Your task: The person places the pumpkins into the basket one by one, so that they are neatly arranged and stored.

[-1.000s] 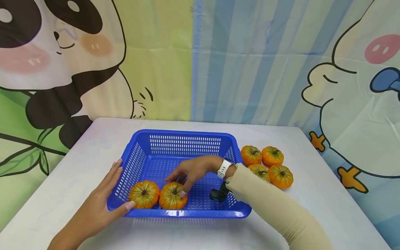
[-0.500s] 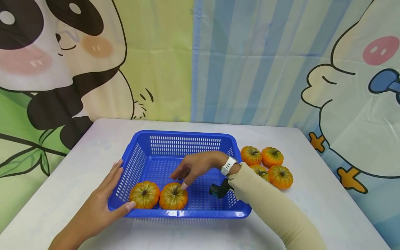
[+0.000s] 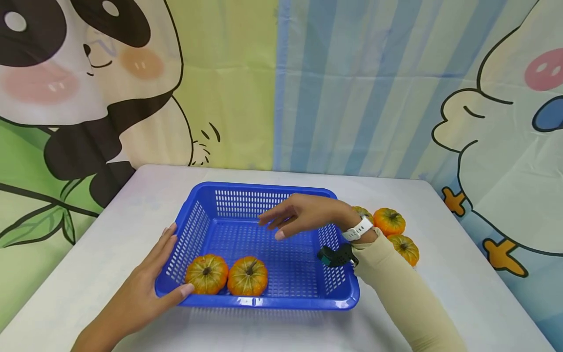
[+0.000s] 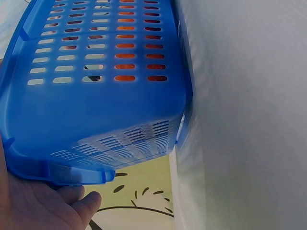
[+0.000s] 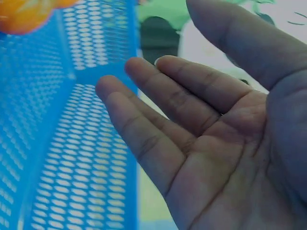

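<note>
A blue plastic basket [image 3: 268, 302] stands on the white table, with two small orange pumpkins side by side at its front left: a left pumpkin [image 3: 206, 275] and a right pumpkin [image 3: 248, 276]. My left hand [image 3: 138, 288] rests against the basket's front left corner; its fingers stretch along the left rim and its thumb lies at the front rim. Above the basket's inside hovers my right hand [image 3: 303, 215], holding nothing, apart from both pumpkins. In the right wrist view its palm and loosely bent fingers [image 5: 177, 100] show with nothing in them.
More small pumpkins [image 3: 389, 221] sit on the table right of the basket, partly hidden by my right wrist and sleeve. A patterned cloth backdrop [image 3: 352, 88] hangs behind the table [image 3: 457, 274].
My right hand has risen off the right pumpkin and moved up and to the right. That pumpkin stays in the basket. My left hand keeps its place at the basket.
</note>
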### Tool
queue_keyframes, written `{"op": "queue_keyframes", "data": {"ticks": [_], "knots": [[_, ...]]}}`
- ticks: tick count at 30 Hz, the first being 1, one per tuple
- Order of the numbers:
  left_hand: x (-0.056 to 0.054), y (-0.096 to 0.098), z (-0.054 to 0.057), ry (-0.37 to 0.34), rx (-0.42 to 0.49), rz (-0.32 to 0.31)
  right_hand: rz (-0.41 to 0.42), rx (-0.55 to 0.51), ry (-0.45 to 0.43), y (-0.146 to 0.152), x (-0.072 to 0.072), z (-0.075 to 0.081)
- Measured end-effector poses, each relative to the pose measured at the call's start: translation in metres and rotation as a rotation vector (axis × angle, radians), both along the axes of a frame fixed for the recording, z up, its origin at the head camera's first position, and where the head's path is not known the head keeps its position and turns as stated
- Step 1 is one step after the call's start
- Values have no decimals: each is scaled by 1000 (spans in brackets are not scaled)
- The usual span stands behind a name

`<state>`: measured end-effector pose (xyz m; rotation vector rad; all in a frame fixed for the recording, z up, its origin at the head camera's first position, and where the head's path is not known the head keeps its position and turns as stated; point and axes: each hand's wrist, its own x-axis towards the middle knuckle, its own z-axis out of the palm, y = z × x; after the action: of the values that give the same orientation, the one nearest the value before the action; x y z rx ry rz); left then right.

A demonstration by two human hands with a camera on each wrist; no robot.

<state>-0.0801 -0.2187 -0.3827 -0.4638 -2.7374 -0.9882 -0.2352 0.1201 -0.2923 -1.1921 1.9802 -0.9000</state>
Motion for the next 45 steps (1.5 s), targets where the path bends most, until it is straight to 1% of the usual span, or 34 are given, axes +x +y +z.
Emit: {"op": "queue_keyframes", "data": {"ticks": [2,6,13,20,24,29,31,36,38,41,45], "knots": [[0,0,1,2,2,-4,-30,-42,17,10,2,5],[-1,0,3,1,6,-7,-80,-86,55,27,7,10],[-1,1,2,-5,6,-3,-124,-124,65,46,17,7],[-2,3,1,-8,3,-2,-189,-165,73,69,29,6],[-2,3,2,-7,2,-6,-221,-187,120,81,34,4],[-2,1,3,13,19,-20,-300,-165,194,94,40,0],[-1,0,3,14,24,-21,-331,-159,199,99,41,-1],[0,-1,2,1,24,-11,-416,-163,173,115,45,-5],[-1,0,3,0,24,-12,-448,-154,176,121,48,-7],[-2,1,3,1,22,-14,-503,-127,212,132,51,-11],[-1,1,3,18,15,-12,-584,-134,271,144,54,-18]]}}
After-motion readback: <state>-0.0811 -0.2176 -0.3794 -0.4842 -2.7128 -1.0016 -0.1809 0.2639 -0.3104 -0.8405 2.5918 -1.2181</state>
